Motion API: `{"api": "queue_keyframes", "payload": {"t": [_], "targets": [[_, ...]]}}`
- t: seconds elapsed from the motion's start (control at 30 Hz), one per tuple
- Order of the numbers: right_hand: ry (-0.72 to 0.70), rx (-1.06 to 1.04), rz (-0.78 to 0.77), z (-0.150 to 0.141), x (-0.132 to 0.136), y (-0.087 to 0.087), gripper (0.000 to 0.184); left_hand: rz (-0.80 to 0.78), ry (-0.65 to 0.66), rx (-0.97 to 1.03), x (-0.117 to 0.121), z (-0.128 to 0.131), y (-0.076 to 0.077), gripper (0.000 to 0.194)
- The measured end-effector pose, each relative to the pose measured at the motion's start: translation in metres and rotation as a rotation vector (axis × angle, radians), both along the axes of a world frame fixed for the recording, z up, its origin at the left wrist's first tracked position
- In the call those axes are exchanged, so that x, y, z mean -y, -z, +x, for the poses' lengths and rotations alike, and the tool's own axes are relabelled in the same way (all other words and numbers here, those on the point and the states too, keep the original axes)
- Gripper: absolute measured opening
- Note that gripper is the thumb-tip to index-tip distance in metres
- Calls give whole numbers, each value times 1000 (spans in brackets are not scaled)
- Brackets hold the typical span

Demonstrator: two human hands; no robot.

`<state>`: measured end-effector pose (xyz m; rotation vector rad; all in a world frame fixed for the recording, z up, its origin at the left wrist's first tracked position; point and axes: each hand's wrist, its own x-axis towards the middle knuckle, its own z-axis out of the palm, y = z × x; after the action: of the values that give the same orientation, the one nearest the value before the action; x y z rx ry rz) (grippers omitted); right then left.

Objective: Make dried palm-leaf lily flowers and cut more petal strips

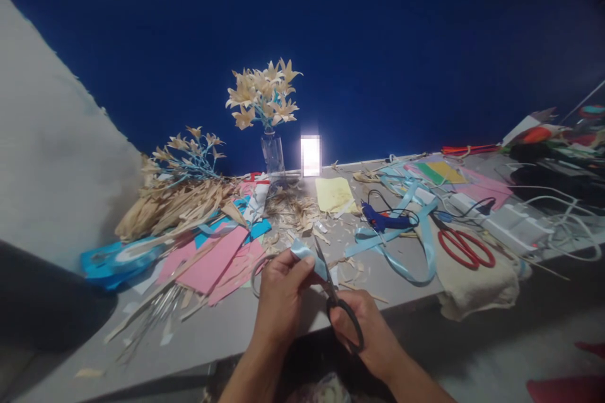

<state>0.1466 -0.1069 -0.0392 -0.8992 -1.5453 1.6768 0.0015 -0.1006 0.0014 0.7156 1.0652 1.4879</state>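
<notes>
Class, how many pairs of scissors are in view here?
2: black-handled scissors in the right hand, and red-handled scissors lying on the pale cloth. More may be hidden.

A deep blue wall (pixel 378 44) is paired with a grey counter (pixel 189 346), kinda moody. Shiny pale blue is seen on the held ribbon piece (pixel 299 248), and pretty much the same shade is repeated on the loose ribbon (pixel 429 258) at right. The scissors (pixel 332 295) are finished with black handles. Cream is worn by the far flowers (pixel 265 91), bright pink by the paper (pixel 212 261) at left, pale yellow by the far sheet (pixel 334 195).
</notes>
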Motion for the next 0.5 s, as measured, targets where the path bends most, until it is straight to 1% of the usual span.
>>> {"api": "queue_keyframes", "payload": {"t": [0.07,0.17,0.23,0.33,0.4,0.5], "targets": [[-33,-35,-14,0,1,2,71,-11,-5,10,0,0,-1,16],[-98,-101,71,2,0,-1,73,-22,-7,-7,1,2,-3,17],[-89,-80,107,2,0,-3,73,-24,-15,-26,2,2,-5,17],[-22,25,30,0,0,-2,73,-42,-36,-55,2,2,-5,17],[9,59,-22,-2,0,1,73,-46,-36,-58,1,1,-5,17],[-6,7,-16,-2,0,4,72,-21,-31,-15,0,1,-5,16]]}}
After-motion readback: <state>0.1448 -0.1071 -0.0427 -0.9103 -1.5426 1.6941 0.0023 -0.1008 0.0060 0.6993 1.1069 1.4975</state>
